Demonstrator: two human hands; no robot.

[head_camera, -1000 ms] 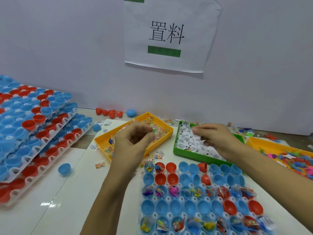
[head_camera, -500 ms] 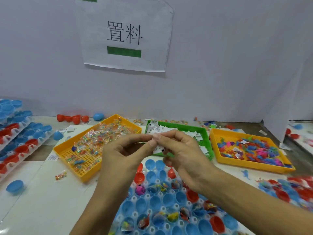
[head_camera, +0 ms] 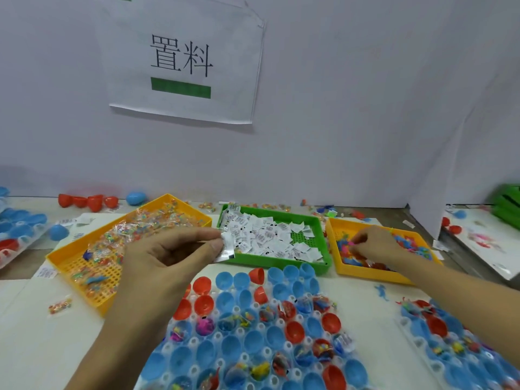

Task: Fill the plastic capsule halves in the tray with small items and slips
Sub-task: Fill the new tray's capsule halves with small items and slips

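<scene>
Watching from the remote feed: left hand sits at centre frame, thumb and forefinger pinching a small clutch of slips, possibly with a clear packet among them; I cannot tell how many pieces. Right hand is at about 3 o'clock, fingers curled down into the right orange bin of coloured toys; whether it has one pinched I cannot tell.

The capsule tray lies at 6 o'clock, below both hands. Its far rows of blue and red capsule halves look empty, while the middle rows are partly filled.

Risks, as I judge them:
- The left-hand pinch is shallow, at the slips' edge. Light paper could fan out or drop into a half that is already filled, doubling it up.
- Several halves at 12 o'clock on the tray lean sideways; a dropped toy could bounce out or tip them further.
- Both hands are working apart, with my view split. The right hand's blind grab could lift two tangled toys.
- Green bin and left orange bin sit close to the tray; a forearm sweep could drag their contents over.
</scene>
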